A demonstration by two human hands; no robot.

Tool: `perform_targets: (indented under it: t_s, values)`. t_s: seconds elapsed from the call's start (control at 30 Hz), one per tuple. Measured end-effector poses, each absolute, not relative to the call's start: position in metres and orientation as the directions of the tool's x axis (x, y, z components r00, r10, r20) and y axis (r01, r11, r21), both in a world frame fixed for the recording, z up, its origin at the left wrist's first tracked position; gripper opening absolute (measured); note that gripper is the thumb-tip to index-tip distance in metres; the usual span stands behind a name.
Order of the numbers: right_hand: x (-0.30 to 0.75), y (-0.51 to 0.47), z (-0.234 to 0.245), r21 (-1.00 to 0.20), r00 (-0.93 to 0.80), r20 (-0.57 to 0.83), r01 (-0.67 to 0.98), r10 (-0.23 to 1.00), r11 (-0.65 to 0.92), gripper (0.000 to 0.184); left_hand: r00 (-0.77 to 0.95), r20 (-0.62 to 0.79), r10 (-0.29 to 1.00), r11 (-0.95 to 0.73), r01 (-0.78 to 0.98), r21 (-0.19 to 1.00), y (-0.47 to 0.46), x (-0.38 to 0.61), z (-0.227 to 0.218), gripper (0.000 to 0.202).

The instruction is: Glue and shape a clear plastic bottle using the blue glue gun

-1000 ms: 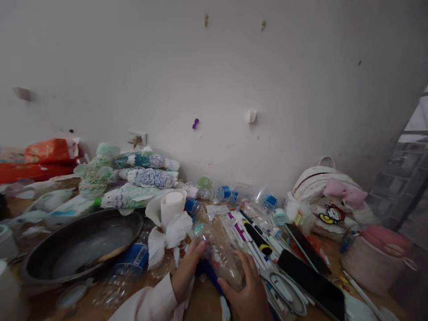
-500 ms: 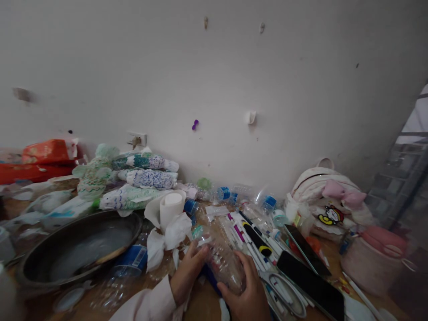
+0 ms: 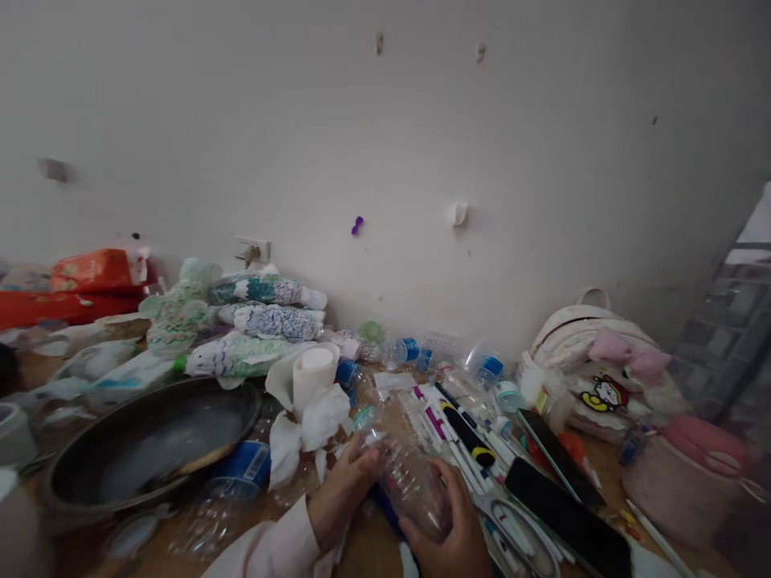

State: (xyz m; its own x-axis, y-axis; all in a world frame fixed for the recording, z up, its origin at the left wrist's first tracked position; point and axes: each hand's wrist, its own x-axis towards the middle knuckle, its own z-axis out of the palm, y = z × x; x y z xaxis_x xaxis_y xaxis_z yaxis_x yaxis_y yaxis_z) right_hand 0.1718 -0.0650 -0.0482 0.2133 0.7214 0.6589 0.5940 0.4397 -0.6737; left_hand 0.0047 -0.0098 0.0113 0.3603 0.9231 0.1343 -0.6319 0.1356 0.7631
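Observation:
A clear plastic bottle (image 3: 413,482) lies tilted between my two hands, its green-capped neck pointing away to the left. My left hand (image 3: 343,490) is closed around the side near the neck. Around the wider base end, the fingers and thumb of my right hand (image 3: 454,530) are wrapped. Beyond the bottle stands a roll of white paper (image 3: 314,381) with torn paper pieces (image 3: 325,417) beside it. Several markers (image 3: 449,441) lie just right of the bottle, near a pair of scissors (image 3: 524,538) with pale handles.
On the left sits a dark pan (image 3: 150,433) with a wooden-handled brush or tool in it. Paper-wrapped, coloured bottles (image 3: 277,321) are stacked behind it. Two phones (image 3: 566,514), a pink pouch (image 3: 680,482) and a white backpack (image 3: 596,361) occupy the right. Blue-labelled bottles (image 3: 406,349) line the wall.
The whole view has shifted slightly, so things appear a little farther right. Both hands keep hold of the bottle, with hardly any change in grip.

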Motion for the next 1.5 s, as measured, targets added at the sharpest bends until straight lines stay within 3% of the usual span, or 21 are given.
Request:
perform_targets:
  t_s: [0.43, 0.8, 0.97, 1.33, 1.5]
  values:
    - [0.173, -0.065, -0.046, -0.72, 0.221, 0.625, 0.534, 0.749, 0.444, 0.062, 0.356, 0.117, 0.927, 0.125, -0.589, 0.798, -0.013, 0.004, 0.015, 0.067]
    - [0.175, -0.063, -0.058, -0.725, 0.253, 0.58, 0.594, 0.775, 0.349, 0.069, 0.337, 0.104, 0.936, 0.124, -0.59, 0.798, -0.009, 0.007, 0.009, 0.06]
    - [0.176, -0.062, -0.057, -0.746, 0.224, 0.576, 0.537, 0.786, 0.394, 0.07, 0.346, 0.102, 0.933, 0.121, -0.567, 0.815, -0.011, 0.005, 0.015, 0.06]
    - [0.176, -0.07, -0.048, -0.595, 0.044, 0.63, 0.669, 0.776, 0.445, 0.089, 0.402, 0.192, 0.895, 0.089, -0.584, 0.807, -0.013, -0.003, 0.013, 0.059]
    - [0.173, -0.073, -0.049, -0.609, 0.058, 0.635, 0.651, 0.77, 0.453, 0.093, 0.438, 0.147, 0.887, 0.124, -0.532, 0.838, -0.012, 0.001, 0.007, 0.069]
